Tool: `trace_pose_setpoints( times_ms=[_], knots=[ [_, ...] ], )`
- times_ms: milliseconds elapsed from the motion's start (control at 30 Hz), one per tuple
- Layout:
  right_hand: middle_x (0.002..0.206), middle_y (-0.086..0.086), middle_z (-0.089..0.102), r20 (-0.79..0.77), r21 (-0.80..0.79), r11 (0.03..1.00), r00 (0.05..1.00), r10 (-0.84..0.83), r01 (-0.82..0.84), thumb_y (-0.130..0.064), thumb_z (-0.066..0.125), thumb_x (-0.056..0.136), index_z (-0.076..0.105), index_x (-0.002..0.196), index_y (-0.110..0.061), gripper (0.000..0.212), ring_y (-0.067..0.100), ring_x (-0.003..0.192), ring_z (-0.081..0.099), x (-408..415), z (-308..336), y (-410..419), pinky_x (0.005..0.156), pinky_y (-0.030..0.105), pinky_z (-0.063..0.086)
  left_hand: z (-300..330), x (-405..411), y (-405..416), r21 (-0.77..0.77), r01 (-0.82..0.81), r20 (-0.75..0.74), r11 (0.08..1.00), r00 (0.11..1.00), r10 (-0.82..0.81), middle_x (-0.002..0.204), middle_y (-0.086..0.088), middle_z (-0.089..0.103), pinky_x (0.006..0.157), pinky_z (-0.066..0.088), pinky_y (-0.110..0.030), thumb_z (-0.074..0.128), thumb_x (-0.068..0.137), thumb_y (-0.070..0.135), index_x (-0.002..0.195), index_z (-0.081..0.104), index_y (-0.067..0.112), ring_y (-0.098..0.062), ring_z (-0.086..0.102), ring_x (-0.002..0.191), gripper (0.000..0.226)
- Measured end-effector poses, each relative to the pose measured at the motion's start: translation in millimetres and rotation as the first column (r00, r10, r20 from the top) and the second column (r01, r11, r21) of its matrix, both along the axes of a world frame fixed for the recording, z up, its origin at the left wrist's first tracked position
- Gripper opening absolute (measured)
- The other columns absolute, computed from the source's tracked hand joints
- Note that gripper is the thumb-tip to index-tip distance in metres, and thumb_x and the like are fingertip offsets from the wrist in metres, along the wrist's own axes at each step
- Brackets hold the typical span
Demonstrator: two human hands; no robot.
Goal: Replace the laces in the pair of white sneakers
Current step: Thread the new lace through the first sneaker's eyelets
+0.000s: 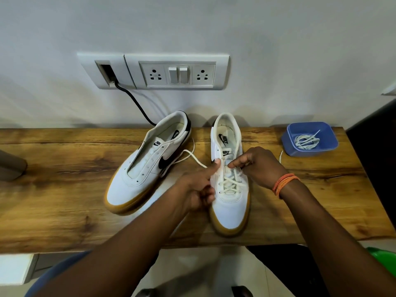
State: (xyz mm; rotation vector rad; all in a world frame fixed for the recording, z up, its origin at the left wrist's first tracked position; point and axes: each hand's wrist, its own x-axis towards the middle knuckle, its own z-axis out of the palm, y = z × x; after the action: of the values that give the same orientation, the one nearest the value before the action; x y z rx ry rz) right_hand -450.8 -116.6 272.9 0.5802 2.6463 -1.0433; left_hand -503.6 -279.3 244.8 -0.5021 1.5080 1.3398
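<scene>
Two white sneakers with gum soles stand on the wooden table. The left sneaker has no lace in its eyelets. The right sneaker has a cream lace crossed through its lower eyelets. My left hand grips the right sneaker's left side, thumb pressed near an upper eyelet. My right hand pinches the lace at an upper eyelet by the tongue. One loose lace end trails left across the table toward the left sneaker.
A blue plastic tub with a bundled white lace sits at the table's back right. A wall socket panel and a black cable are behind the shoes. A green object lies below right.
</scene>
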Motion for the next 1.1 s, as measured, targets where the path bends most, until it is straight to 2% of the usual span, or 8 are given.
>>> trace_pose_setpoints(
  times_ms=[267, 433, 633, 733, 800, 833, 967, 1100],
  knots=[
    [0.11, -0.003, 0.073, 0.026, 0.034, 0.999, 1.0, -0.01, 0.009, 0.001, 0.055, 0.09, 0.078, 0.097, -0.026, 0.036, 0.017, 0.102, 0.063, -1.2, -3.7, -1.0, 0.094, 0.037, 0.051, -13.8, -4.4, -1.5, 0.037, -0.175, -0.154, 0.984, 0.972, 0.179, 0.061, -0.002, 0.055, 0.041, 0.042, -0.019, 0.076, 0.086, 0.022, 0.094, 0.057, 0.01, -0.009, 0.046, 0.048, 0.024],
    [0.109, -0.009, 0.072, 0.044, 0.075, 0.997, 0.999, -0.015, 0.012, -0.007, 0.058, 0.092, 0.077, 0.089, -0.036, 0.035, 0.02, 0.104, 0.062, -3.0, -7.6, 0.3, 0.097, 0.043, 0.049, -19.2, -30.1, -14.1, -0.016, -0.527, -0.168, 0.85, 0.839, 0.517, 0.06, 0.002, 0.049, 0.039, 0.032, -0.015, 0.071, 0.09, 0.024, 0.093, 0.058, 0.014, -0.004, 0.039, 0.038, 0.016],
    [0.087, -0.007, 0.072, 0.013, -0.101, 0.994, 0.999, -0.045, 0.046, 0.008, 0.055, 0.084, 0.079, 0.082, -0.02, 0.037, 0.003, 0.08, 0.06, 1.7, 9.3, 1.3, 0.082, 0.022, 0.05, -27.9, -16.9, -8.6, -0.122, -0.338, -0.036, 0.933, 0.941, 0.337, 0.058, -0.001, 0.044, 0.039, 0.036, -0.018, 0.064, 0.09, 0.046, 0.089, 0.056, 0.014, -0.01, 0.039, 0.041, 0.033],
    [0.078, -0.006, 0.071, -0.096, -0.069, 0.982, 0.979, -0.182, 0.176, 0.007, 0.056, 0.081, 0.074, 0.072, -0.019, 0.034, 0.008, 0.076, 0.062, 1.7, 10.1, 15.2, 0.069, 0.02, 0.044, -28.3, -11.3, -2.5, -0.139, -0.442, -0.128, 0.886, 0.896, 0.426, 0.088, -0.01, 0.055, 0.058, 0.053, -0.027, 0.065, 0.088, 0.043, 0.116, 0.051, 0.015, -0.021, 0.061, 0.068, 0.042],
    [0.089, -0.003, 0.068, -0.067, 0.112, 0.977, 0.983, -0.173, 0.18, 0.002, 0.058, 0.085, 0.07, 0.082, -0.02, 0.025, 0.017, 0.089, 0.063, 1.4, 6.2, 27.4, 0.075, 0.024, 0.046, -23.6, -7.3, 0.0, -0.139, -0.57, -0.25, 0.81, 0.812, 0.528, 0.113, -0.016, 0.057, 0.081, 0.055, -0.039, 0.065, 0.083, 0.034, 0.11, 0.04, 0.017, -0.029, 0.064, 0.102, 0.041],
    [0.099, 0.002, 0.067, -0.011, 0.184, 0.97, 0.987, -0.162, 0.161, -0.001, 0.061, 0.085, 0.07, 0.093, -0.017, 0.02, 0.021, 0.097, 0.062, 2.2, 4.3, 32.6, 0.082, 0.028, 0.048, -17.8, -3.6, 0.9, -0.075, -0.592, -0.318, 0.802, 0.777, 0.544, 0.111, -0.016, 0.057, 0.079, 0.055, -0.038, 0.064, 0.083, 0.028, 0.105, 0.04, 0.018, -0.026, 0.064, 0.098, 0.035],
    [0.139, 0.015, 0.043, 0.296, 0.31, 0.95, 0.954, -0.056, -0.041, -0.018, 0.068, 0.088, 0.046, 0.14, -0.021, 0.056, 0.034, 0.114, 0.055, 7.8, -13.2, 40.1, 0.096, 0.041, 0.049, 7.5, 12.3, 4.1, 0.026, -0.297, -0.648, 0.955, 0.722, 0.242, 0.085, 0.004, 0.056, 0.068, 0.044, -0.029, 0.062, 0.089, 0.018, 0.103, 0.05, 0.02, -0.011, 0.054, 0.073, 0.018],
    [0.139, 0.012, 0.025, 0.421, 0.301, 0.921, 0.901, 0.102, -0.245, -0.024, 0.058, 0.091, 0.053, 0.121, -0.022, 0.03, 0.03, 0.099, 0.057, 8.1, -35.0, 26.6, 0.09, 0.042, 0.052, 8.3, 21.0, 7.7, 0.015, -0.029, -0.815, 0.999, 0.578, 0.029, 0.08, 0.006, 0.059, 0.065, 0.044, -0.016, 0.063, 0.091, 0.018, 0.096, 0.056, 0.02, 0.001, 0.053, 0.065, 0.009]
  ],
)
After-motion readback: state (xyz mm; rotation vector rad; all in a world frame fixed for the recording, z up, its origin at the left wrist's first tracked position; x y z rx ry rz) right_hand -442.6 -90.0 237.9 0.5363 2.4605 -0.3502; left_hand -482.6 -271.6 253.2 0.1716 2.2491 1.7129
